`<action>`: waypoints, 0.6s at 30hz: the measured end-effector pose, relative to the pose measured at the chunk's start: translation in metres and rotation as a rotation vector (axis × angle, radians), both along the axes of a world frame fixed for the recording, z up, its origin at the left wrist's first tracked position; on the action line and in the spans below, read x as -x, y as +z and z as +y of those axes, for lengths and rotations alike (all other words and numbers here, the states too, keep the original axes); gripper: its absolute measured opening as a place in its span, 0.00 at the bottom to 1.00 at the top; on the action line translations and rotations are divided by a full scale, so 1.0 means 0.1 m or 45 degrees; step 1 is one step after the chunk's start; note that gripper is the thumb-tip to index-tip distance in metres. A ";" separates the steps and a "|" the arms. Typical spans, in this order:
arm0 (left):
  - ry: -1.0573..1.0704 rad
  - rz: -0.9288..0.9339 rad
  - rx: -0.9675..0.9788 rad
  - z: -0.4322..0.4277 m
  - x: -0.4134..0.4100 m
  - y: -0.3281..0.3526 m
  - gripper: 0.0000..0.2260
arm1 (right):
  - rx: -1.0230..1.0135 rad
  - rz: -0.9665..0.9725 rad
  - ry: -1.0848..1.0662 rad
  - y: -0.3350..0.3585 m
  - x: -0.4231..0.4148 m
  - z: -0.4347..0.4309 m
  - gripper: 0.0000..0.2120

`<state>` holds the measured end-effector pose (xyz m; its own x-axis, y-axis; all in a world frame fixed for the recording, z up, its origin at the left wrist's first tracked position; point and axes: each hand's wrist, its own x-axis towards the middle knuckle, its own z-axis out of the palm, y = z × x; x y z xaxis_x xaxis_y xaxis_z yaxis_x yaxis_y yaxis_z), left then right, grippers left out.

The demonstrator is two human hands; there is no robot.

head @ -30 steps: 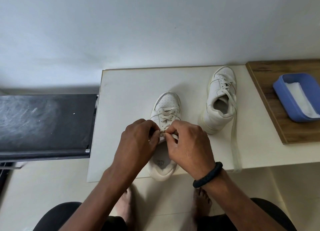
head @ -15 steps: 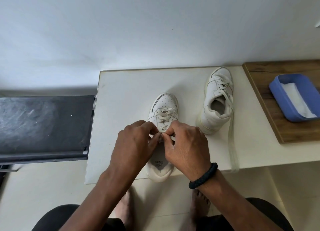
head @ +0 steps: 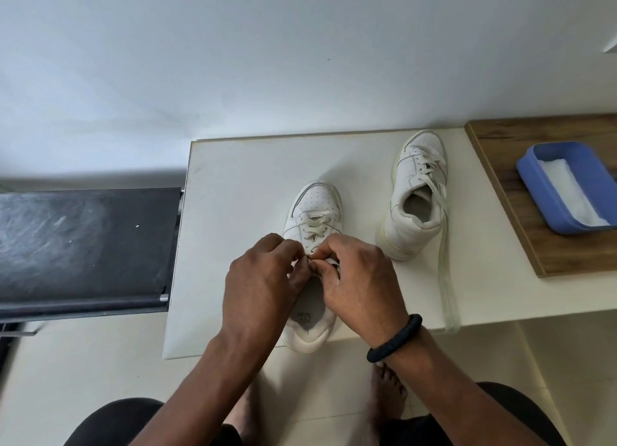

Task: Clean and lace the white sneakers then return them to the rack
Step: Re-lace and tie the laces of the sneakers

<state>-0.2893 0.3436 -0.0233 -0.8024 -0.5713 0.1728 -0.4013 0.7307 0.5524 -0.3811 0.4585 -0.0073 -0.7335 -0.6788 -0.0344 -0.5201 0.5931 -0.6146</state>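
Head view looks down on a white table (head: pixel 233 195) set against a pale wall. A sneaker (head: pixel 317 205) stands at the table's near edge, toe pointing away and heel slightly over the edge. Both hands meet over its tongue. The left hand (head: pixel 263 278) has its fingers curled and its fingertips pinch the lace (head: pixel 314 225) just below the crossed rows. The right hand (head: pixel 360 278), with a black band (head: pixel 395 338) on its wrist, is also curled, and its thumb and forefinger pinch a white bit of the same lace. The fingertips of the two hands touch each other. Which eyelet the lace end sits at is hidden by the fingers.

A second sneaker (head: pixel 414 205) stands apart to the right and farther back, toe away. Its loose lace (head: pixel 447 278) trails along the table toward the near edge and hangs over it. Right of the table lies a wood board (head: pixel 500 165) bearing a blue tub (head: pixel 541 191) with a white cloth (head: pixel 567 191) inside. A black surface (head: pixel 83 241) adjoins the table on the left. Bare feet (head: pixel 387 392) show on the floor below the arms.
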 end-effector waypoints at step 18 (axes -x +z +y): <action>-0.014 -0.065 -0.314 -0.22 -0.09 0.03 0.01 | 0.083 0.212 0.177 -0.13 0.18 0.01 0.03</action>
